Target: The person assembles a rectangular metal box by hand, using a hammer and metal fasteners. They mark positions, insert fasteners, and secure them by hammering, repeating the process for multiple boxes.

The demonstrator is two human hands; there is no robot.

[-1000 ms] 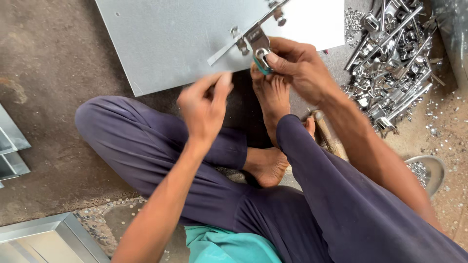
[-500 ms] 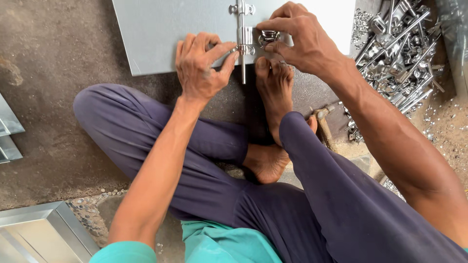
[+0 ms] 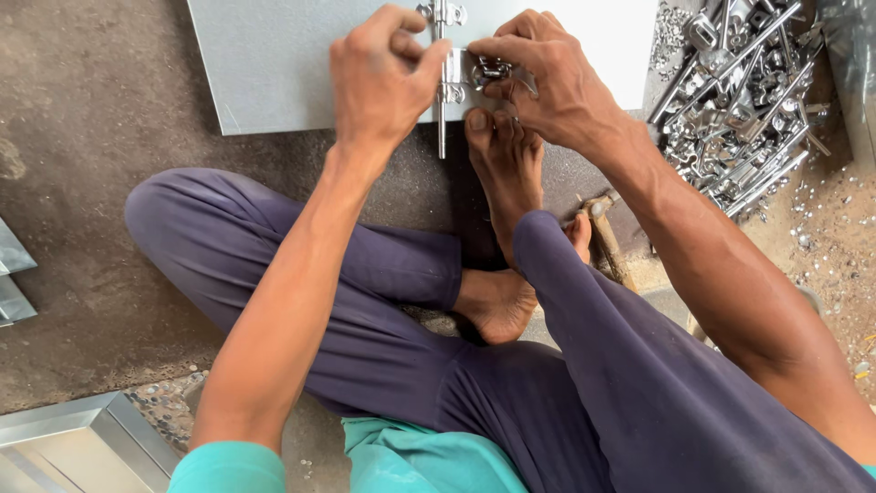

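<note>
Left hand point(image 3: 383, 78) presses the bolt point(image 3: 442, 87) onto the sheet point(image 3: 274, 64); right hand point(image 3: 538, 78) pinches its bracket point(image 3: 488, 71) beside it. Fastening looks unfinished.

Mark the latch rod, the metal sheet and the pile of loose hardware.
latch rod point(image 3: 442, 128), head view, lower shaft below the bracket.
metal sheet point(image 3: 274, 64), head view, bare grey face.
pile of loose hardware point(image 3: 744, 100), head view, middle of the heap.

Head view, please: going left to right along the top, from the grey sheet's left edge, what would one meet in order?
Grey metal sheet → left hand → bolt latch → right hand → pile of shiny metal latches.
</note>
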